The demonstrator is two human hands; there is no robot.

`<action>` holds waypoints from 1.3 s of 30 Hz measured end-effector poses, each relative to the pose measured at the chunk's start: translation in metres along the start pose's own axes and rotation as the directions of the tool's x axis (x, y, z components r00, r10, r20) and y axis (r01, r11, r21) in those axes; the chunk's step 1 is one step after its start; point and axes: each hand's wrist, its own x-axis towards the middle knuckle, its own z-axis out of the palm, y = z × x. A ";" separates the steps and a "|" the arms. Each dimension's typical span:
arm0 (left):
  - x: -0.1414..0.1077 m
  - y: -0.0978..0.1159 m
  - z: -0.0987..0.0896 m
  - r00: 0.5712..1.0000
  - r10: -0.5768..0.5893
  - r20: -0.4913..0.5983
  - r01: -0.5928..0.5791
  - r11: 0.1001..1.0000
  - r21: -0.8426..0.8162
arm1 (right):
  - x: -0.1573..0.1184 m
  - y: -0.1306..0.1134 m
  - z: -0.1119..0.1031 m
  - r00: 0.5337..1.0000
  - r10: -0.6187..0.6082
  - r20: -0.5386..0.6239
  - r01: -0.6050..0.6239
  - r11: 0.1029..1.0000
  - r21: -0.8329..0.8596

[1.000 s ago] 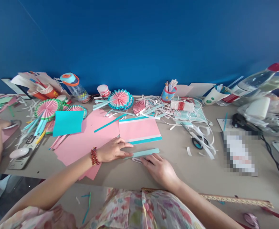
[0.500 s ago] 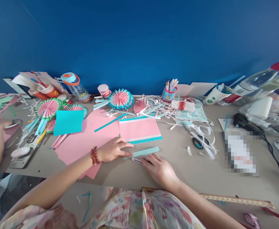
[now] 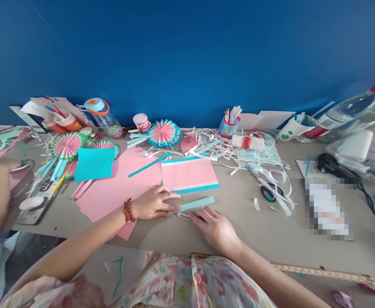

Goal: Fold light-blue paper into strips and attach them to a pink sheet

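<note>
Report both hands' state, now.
Left hand: open, fingers spread, at the pale blue strip.
Right hand: closed, holding a small pale tool.

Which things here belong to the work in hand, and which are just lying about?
In use, it seems:
pale blue strip, left hand at its left end
small pale object at the right hand
banded pink paper, probably

Apparently lying about:
scissors
red-capped bottle
pen cup

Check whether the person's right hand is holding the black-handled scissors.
No, the scissors lie on the table among white paper strips, apart from the right hand.
</note>
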 end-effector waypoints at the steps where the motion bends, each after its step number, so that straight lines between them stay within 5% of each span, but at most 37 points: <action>1: 0.000 0.000 0.000 1.000 -0.003 -0.001 0.003 1.000 0.000 | 0.000 0.000 0.000 1.000 0.001 0.002 -0.001 1.000 -0.002; 39: -0.002 0.006 0.003 0.998 -0.061 -0.009 0.061 0.998 0.035 | -0.006 0.003 0.004 0.999 -0.039 0.023 0.039 0.999 0.000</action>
